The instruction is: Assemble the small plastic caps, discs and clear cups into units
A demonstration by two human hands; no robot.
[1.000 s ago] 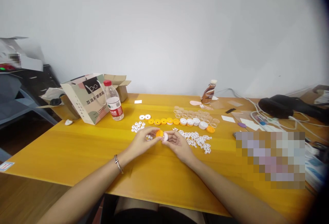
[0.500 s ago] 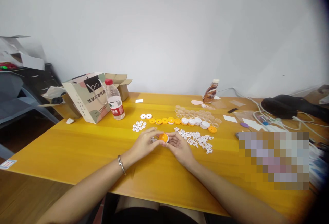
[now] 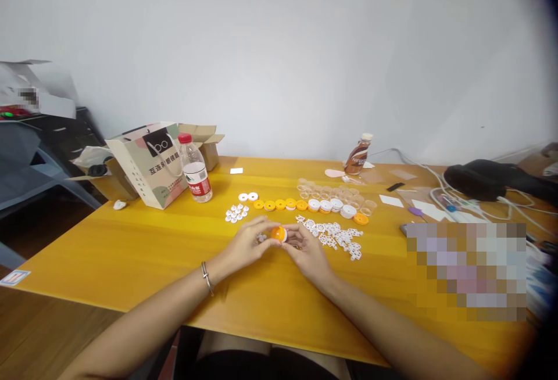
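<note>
Two bare hands are gripping one small round orange-and-white plastic piece [image 3: 278, 233] between them, just below the centre of the frame. The piece is showing a glossy, bright orange side toward the left and a narrower white side toward the right, and it appears to be standing on edge, tilted, rather than lying flat; the fingers are covering parts of its rim, so whether its two colours are fully joined cannot be told. The left hand [image 3: 246, 243] is closing thumb and fingers on the orange side, while the right hand [image 3: 309, 252] is pinching the white side, its other fingers curling behind. A silver-coloured bracelet [image 3: 206, 278] is circling the left wrist. Above the hands, a row of orange discs [image 3: 279, 204] is running across the centre toward white discs [image 3: 335, 205] at the right, and clear round cups [image 3: 355, 201] are standing behind these. White openwork pieces [image 3: 332, 233] are lying in a heap just right of centre, near the right hand. Small white knobbed pieces [image 3: 236, 212] are sitting in a cluster left of centre, beneath two white rings [image 3: 243, 197].
</note>
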